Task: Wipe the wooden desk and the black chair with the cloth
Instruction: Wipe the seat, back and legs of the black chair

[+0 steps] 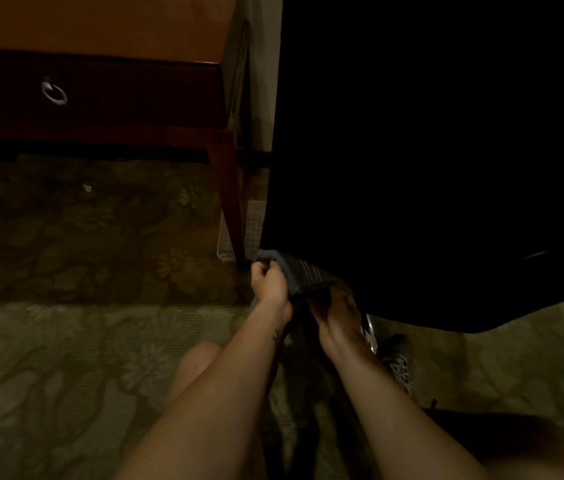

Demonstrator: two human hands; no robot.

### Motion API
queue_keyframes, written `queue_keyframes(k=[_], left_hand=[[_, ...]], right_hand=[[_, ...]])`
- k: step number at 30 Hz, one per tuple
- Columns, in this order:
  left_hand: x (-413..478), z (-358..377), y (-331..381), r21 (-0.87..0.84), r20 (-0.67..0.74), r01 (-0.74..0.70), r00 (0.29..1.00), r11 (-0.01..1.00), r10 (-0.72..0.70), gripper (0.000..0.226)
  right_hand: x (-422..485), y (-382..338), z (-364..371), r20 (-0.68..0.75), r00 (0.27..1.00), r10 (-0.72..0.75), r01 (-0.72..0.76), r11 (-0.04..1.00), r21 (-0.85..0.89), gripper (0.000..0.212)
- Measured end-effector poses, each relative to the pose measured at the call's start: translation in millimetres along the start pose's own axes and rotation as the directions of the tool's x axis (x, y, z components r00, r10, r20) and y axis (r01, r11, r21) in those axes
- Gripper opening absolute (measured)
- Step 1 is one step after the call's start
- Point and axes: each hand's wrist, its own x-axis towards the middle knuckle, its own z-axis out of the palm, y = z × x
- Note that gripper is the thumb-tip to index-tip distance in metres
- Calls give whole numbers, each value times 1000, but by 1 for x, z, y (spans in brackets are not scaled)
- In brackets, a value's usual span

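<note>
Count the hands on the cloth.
2. The left hand grips the striped cloth at its left end; the right hand holds its right end, both at the lower edge of the black chair. None hidden.

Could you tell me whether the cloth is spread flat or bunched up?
Bunched: the cloth is gathered between the left hand and right hand, which both grip it at the black chair's lower edge.

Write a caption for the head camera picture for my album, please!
The left hand and right hand hold a striped cloth at the lower edge of the black chair, beside the wooden desk.
</note>
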Motion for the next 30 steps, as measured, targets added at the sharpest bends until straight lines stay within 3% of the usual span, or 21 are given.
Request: queue_keyframes(k=[8, 13, 16, 18, 22, 26, 30], left_hand=[[-8, 2, 8, 51, 122, -149, 982, 988, 142, 15], [-23, 4, 14, 68, 198, -166, 969, 984, 150, 21], [-35, 8, 12, 100, 203, -186, 966, 977, 163, 13], [-42, 12, 9, 138, 231, -190, 961, 972, 155, 39], [-76, 32, 17, 175, 333, -319, 909, 931, 249, 11], [-102, 57, 25, 166, 361, -369, 886, 915, 292, 15], [-125, 80, 33, 162, 376, -401, 870, 901, 320, 16]], right_hand=[[-1, -10, 4, 58, 998, -31, 33, 999, -36, 30], [-9, -29, -4, 126, 985, -118, 128, 988, -80, 17], [-15, -44, -8, 131, 970, -205, 219, 971, -96, 18], [-20, -58, -11, 114, 954, -278, 289, 953, -94, 20], [-28, -90, -25, 127, 906, -404, 417, 902, -108, 22], [-42, -125, -40, 191, 830, -525, 548, 831, -99, 24], [-55, -157, -48, 159, 787, -596, 609, 792, -44, 26]])
